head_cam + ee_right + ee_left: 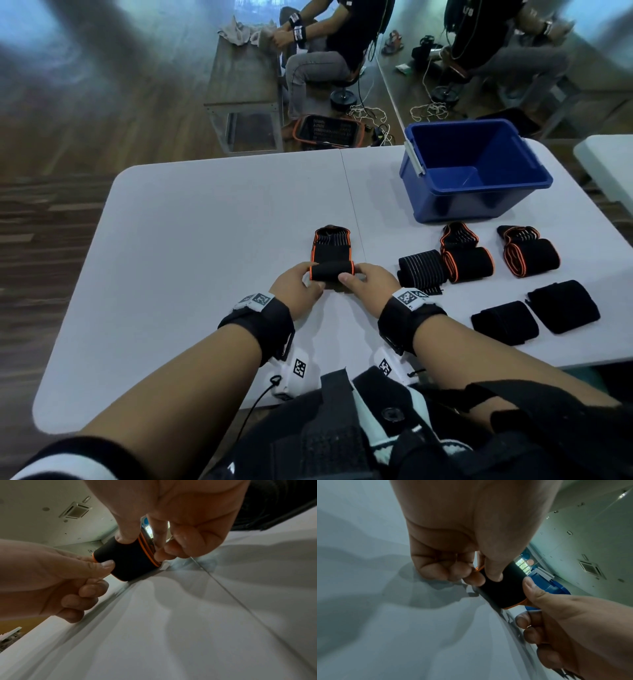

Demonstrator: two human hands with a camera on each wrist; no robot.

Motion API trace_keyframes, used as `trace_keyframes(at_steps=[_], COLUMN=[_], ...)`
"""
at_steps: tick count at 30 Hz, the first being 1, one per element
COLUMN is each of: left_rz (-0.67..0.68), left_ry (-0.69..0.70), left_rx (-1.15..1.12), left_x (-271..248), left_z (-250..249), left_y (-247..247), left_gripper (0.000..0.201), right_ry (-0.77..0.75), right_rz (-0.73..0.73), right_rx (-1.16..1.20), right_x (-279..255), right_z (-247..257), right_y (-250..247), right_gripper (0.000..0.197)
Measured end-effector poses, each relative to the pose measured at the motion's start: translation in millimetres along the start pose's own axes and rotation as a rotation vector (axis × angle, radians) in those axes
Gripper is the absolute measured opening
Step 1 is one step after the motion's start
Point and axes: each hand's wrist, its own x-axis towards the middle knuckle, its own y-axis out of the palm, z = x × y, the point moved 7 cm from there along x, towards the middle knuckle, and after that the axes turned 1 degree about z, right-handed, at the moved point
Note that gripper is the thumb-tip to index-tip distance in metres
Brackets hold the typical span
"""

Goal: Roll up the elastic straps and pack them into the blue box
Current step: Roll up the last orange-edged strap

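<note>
Black, orange-edged elastic strap (pixel 331 255) on the white table, near end rolled, far end flat. 5 more straps (pixel 479 274) lying right of it. Blue box (pixel 474 202) open, upright, behind those, at the far right.

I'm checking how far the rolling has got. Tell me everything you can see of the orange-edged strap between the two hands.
The orange-edged strap is black stretchy-looking fabric with orange trim along both edges. Its near end is wound into a tight roll; the rest lies flat on the white table, reaching away toward a ribbed far end. The left hand and right hand pinch the roll's two ends, thumbs on top. It lies left of the other straps.
</note>
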Motion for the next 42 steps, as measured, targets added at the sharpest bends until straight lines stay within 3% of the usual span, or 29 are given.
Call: trace_keyframes(at_steps=[3, 8, 12, 14, 17, 23, 27, 34, 42], left_rz=[-0.013, -0.015, -0.017, -0.047, -0.049, -0.014, 0.051, 0.190, 0.395], left_ry=[-0.046, -0.096, -0.135, -0.114, -0.044, 0.023, 0.047, 0.124, 0.180], left_rx=[-0.047, 0.041, 0.075, 0.107, 0.021, -0.052, -0.052, 0.074, 0.176], left_x=[-2, -2, 2, 3, 3, 5, 7, 9, -17], left_z=[3, 6, 9, 8, 0, -6, -3, -13, -46], left_y=[-1, -4, -9, -11, -12, -18, -16, 5, 76], left_gripper=[0.022, 0.036, 0.036, 0.028, 0.044, 0.028, 0.027, 0.023, 0.019], right_ry=[0.043, 0.082, 0.137, 0.156, 0.171, 0.206, 0.233, 0.276, 0.398], right_rz=[0.019, 0.010, 0.013, 0.014, 0.014, -0.025, -0.186, -0.304, -0.459], right_rx=[-0.127, -0.260, -0.310, -0.314, -0.322, -0.324, -0.163, 0.029, 0.196], right_x=[1, -1, -5, -7, -10, -21, -35, -71, -137], right_z=[3, 0, -6, -8, -6, -5, -6, -17, -83], right_y=[-1, 1, 1, 2, 3, 4, 6, 9, -24], right_gripper=[0.050, 0.055, 0.059, 0.061, 0.061, 0.055, 0.037, 0.030, 0.028])
